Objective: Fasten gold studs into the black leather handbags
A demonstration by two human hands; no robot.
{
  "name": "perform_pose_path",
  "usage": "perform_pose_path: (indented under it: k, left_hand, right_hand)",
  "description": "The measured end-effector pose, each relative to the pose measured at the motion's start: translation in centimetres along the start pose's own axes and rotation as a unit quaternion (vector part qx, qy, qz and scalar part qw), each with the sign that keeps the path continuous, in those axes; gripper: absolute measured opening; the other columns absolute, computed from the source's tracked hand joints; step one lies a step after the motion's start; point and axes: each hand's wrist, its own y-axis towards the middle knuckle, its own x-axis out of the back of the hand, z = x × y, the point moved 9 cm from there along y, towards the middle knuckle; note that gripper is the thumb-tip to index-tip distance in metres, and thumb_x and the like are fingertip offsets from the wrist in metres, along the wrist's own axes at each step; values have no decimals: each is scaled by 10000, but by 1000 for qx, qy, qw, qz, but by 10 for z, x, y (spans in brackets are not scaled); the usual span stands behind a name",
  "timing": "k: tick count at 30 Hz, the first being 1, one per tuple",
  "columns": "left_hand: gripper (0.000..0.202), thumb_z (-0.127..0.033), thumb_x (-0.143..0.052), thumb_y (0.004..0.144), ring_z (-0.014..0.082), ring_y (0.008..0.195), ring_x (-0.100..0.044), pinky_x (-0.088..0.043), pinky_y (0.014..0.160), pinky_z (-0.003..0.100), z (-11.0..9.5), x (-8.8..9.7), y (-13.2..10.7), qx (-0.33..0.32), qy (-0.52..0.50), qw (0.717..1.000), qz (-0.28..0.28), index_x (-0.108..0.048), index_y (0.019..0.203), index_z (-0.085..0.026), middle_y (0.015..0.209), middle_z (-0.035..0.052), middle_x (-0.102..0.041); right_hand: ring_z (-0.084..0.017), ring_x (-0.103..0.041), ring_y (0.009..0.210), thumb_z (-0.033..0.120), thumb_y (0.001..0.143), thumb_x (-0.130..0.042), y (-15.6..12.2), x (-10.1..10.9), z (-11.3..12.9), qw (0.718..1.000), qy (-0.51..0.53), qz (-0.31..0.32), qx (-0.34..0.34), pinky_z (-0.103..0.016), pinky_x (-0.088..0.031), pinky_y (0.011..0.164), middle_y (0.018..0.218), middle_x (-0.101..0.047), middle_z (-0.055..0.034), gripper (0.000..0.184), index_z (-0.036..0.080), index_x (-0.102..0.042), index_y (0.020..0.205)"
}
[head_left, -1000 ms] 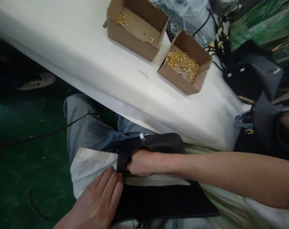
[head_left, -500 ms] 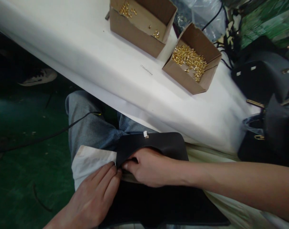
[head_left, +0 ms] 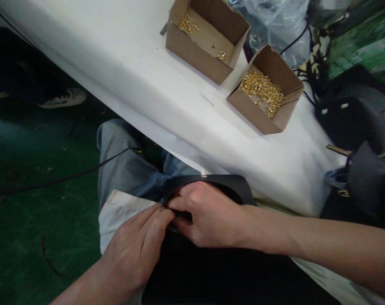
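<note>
On my lap lies a black bag (head_left: 218, 275), its upper part arching open with a small metal fitting and a white tab at the top edge. My left hand (head_left: 137, 239) is closed on the bag's left edge, fingertips pinched together. Inside the opening, my right hand (head_left: 208, 216) has its fingers bent and pressed near the left corner, close to the left fingertips. Whatever small part may lie between the fingers is hidden. A cream cloth (head_left: 119, 207) shows under the bag on the left.
A white-covered table (head_left: 132, 80) runs diagonally ahead. On it stand a cardboard box (head_left: 195, 55) with a few gold pieces and another cardboard box (head_left: 259, 116) holding many. Black bags (head_left: 347, 114) sit at the right. A cable (head_left: 68, 177) crosses at the left, near another person's shoe (head_left: 64, 99).
My right hand has shifted slightly and its fingers have moved nearer the left fingertips. The bag's top edge bows open more. The whole view has moved a little.
</note>
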Motion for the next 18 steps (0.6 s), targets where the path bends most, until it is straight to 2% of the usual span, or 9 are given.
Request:
perform_pose_path:
  k: [3,5,8,10,12,15,18]
  left_hand:
    - [202,-60,-501,1131,174,859,-771,-635,772,245,13,1,7,75,-50,996,-13,-604,1269,-165,996,56,-776]
    - [227,-94,-517,1132,177,866,-790,-636,758,253,23,-4,6,124,-94,988,4,-583,1318,-207,1025,38,-786]
    - [325,-105,-542,1109,168,898,-810,-632,742,240,38,-16,-1,200,-173,963,48,-550,1388,-271,1075,0,-799]
    - [344,-115,-536,1108,144,897,-808,-623,727,211,44,-18,-4,234,-241,940,58,-550,1402,-293,1054,-28,-797]
    - [283,-159,-515,1138,133,952,-812,-647,799,208,50,-15,-8,258,-323,910,40,-578,1385,-282,1069,-21,-802]
    - [237,-222,-497,1174,157,1160,-795,-656,1020,272,64,-13,-18,301,-392,869,-11,-646,1356,-247,1231,39,-806]
    - [243,-252,-537,1166,202,1344,-723,-591,1185,356,73,-21,-25,306,-389,868,-42,-704,1341,-237,1393,77,-767]
  right_hand:
    - [-194,-676,781,125,916,-773,4,11,1,1000,6,-6,24,-294,-504,730,839,-763,-52,76,179,-796,867]
    - [-187,-675,776,156,942,-782,4,13,1,999,12,-4,36,-295,-499,731,843,-772,-50,60,180,-817,899]
    - [-155,-612,689,222,957,-795,4,14,-2,999,20,-9,42,-288,-434,654,757,-718,-23,170,179,-786,794]
    - [-134,-578,654,187,913,-801,3,15,-4,998,26,-19,45,-278,-404,633,722,-677,-1,177,180,-762,741]
    - [-120,-566,642,140,881,-778,1,18,-4,998,20,-31,51,-268,-397,635,719,-659,10,136,181,-764,752]
    - [-119,-546,625,148,903,-724,-3,23,-1,996,-29,-50,67,-279,-377,621,722,-651,7,138,180,-745,771]
    - [-133,-505,610,170,903,-675,-8,24,11,986,-105,-68,115,-310,-329,586,717,-644,1,102,179,-710,807]
